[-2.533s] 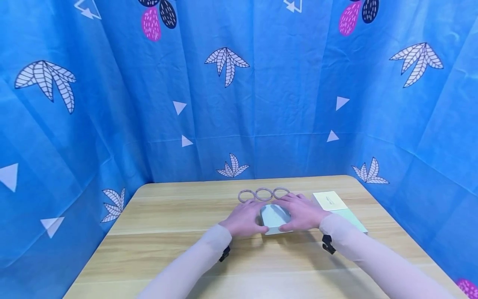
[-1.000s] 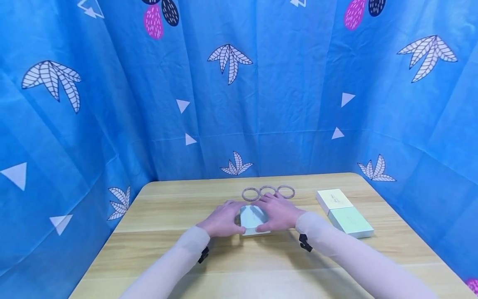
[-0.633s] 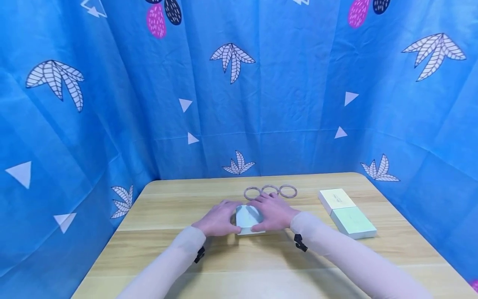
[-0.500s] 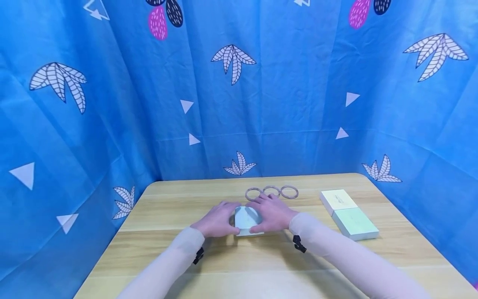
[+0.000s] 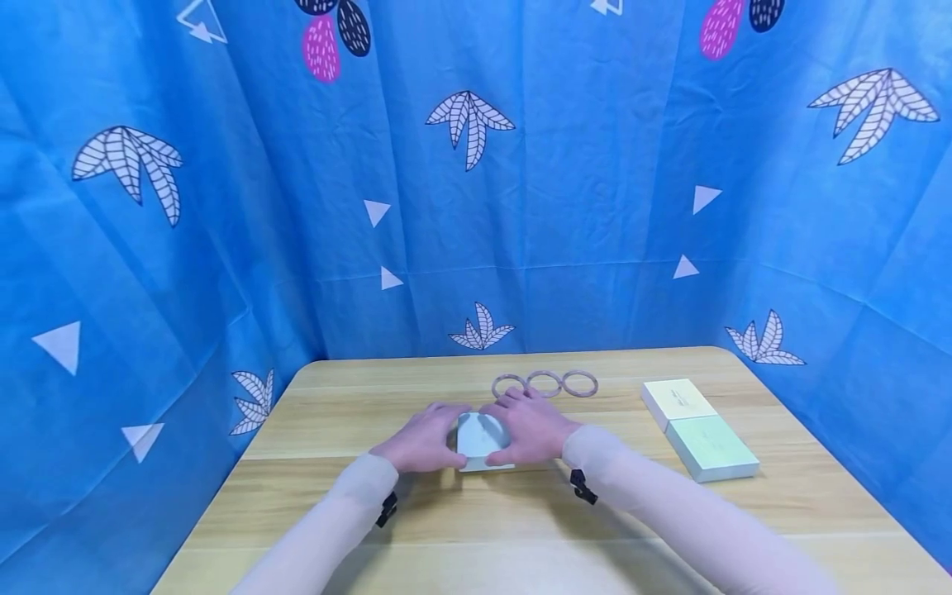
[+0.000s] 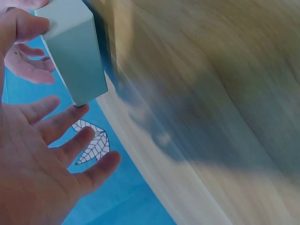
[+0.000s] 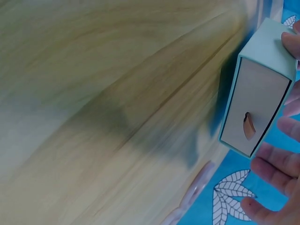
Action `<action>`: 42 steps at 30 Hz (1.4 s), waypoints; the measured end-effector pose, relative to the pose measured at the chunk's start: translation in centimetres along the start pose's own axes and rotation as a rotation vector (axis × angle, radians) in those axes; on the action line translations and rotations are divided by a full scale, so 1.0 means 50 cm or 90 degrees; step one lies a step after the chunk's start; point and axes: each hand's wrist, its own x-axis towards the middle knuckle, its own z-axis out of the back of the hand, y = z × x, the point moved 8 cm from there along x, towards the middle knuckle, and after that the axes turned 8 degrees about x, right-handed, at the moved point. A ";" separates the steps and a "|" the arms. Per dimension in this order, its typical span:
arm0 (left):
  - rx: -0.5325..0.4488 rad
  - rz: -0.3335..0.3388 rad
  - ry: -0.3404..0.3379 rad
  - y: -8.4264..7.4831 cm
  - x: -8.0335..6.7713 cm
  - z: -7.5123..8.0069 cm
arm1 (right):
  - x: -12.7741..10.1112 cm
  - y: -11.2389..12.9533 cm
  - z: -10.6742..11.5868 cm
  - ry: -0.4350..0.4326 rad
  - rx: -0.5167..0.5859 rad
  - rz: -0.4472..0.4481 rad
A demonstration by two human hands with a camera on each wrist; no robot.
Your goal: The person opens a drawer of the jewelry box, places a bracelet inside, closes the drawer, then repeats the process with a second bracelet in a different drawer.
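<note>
A small pale blue-green box point(image 5: 482, 438) sits on the wooden table point(image 5: 357, 496) between my two hands. My left hand point(image 5: 418, 442) lies against its left side. In the left wrist view the left hand point(image 6: 70, 136) has straight, spread fingers, and one fingertip touches the box point(image 6: 72, 51). My right hand point(image 5: 530, 430) curls round the right side. The right wrist view shows the box point(image 7: 255, 93) end-on with a drawer face and a brown pull tab point(image 7: 248, 125). There the right hand point(image 7: 281, 140) has its thumb on top and its fingers beside the drawer face.
Three thin rings point(image 5: 544, 383) lie in a row just behind my hands. A cream box point(image 5: 677, 401) and a mint box point(image 5: 710, 446) lie end to end near the right edge. Blue patterned cloth point(image 5: 476, 207) walls the table on three sides.
Both hands have slid the small box leftward across the table, from in front of the middle ring to just left of the ring row. The grip looks the same.
</note>
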 end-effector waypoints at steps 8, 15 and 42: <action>-0.005 0.011 0.012 0.022 -0.009 0.002 | 0.016 0.019 -0.001 -0.012 -0.011 0.012; -0.001 0.028 0.019 0.039 -0.013 0.001 | 0.027 0.029 -0.010 -0.005 -0.012 0.013; -0.015 0.066 0.034 0.075 -0.014 0.009 | 0.052 0.048 -0.021 -0.002 0.003 -0.015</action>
